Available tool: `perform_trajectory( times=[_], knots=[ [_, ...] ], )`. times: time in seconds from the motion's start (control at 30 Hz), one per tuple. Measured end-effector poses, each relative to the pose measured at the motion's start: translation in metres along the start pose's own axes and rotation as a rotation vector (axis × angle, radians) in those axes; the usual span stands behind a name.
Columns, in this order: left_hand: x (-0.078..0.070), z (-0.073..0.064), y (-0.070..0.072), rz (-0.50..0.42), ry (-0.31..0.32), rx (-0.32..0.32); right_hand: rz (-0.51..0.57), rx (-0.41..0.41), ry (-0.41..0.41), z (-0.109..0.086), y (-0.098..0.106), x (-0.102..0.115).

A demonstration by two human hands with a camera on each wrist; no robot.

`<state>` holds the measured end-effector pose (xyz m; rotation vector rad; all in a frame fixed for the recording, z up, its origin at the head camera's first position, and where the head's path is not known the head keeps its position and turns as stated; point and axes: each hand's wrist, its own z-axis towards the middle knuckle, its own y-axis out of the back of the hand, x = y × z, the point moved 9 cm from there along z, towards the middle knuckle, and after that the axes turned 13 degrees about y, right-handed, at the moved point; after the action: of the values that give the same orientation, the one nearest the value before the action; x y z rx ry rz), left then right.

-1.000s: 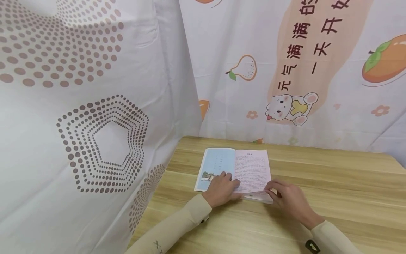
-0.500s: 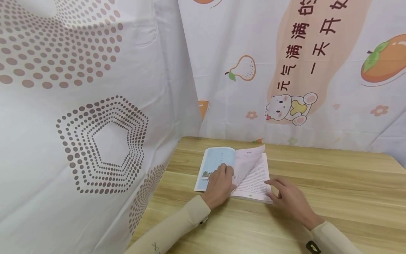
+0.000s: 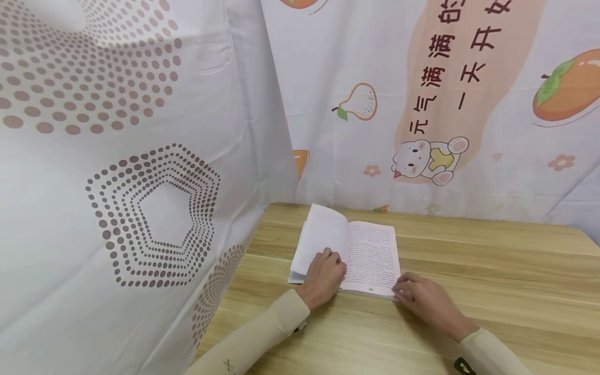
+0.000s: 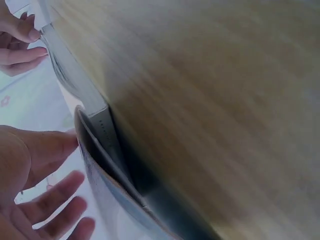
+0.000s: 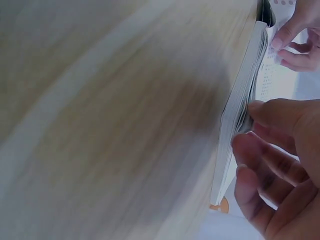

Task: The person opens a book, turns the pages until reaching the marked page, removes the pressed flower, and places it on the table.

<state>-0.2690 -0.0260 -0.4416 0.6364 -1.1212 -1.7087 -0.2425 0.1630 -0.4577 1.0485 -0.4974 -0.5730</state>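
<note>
An open book (image 3: pixel 370 255) lies on the wooden table, its right page full of printed lines. A turned leaf (image 3: pixel 319 229) stands raised over the left side, with a strip of the blue page showing below it. My left hand (image 3: pixel 323 276) rests on the left side near the spine; in the left wrist view its thumb touches the paper's edge and the other fingers are spread apart. At the lower right corner is my right hand (image 3: pixel 424 302), thumb and index finger pinching the page edges (image 5: pixel 245 120), which bulge slightly there.
The table (image 3: pixel 492 271) extends to the right of the book. A white dotted cloth (image 3: pixel 140 208) hangs close on the left, and a fruit-print curtain (image 3: pixel 351 130) hangs along the table's far edge.
A page has turned from the right side over to the left, covering most of the blue page. My right hand let go of it and moved back to the lower right corner.
</note>
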Motion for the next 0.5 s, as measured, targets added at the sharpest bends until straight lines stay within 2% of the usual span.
perform_trajectory(
  times=[0.2, 0.33, 0.5],
  knots=[
    [0.002, -0.002, -0.008, -0.096, 0.001, 0.105, -0.097, -0.081, 0.145, 0.001, 0.006, 0.012],
    [0.000, -0.002, -0.011, -0.128, -0.009, 0.153, -0.143, -0.098, 0.190, 0.001, 0.006, 0.015],
    [-0.004, -0.002, -0.011, -0.116, -0.029, 0.176, -0.167, -0.126, 0.240, -0.001, 0.008, 0.016]
  ],
)
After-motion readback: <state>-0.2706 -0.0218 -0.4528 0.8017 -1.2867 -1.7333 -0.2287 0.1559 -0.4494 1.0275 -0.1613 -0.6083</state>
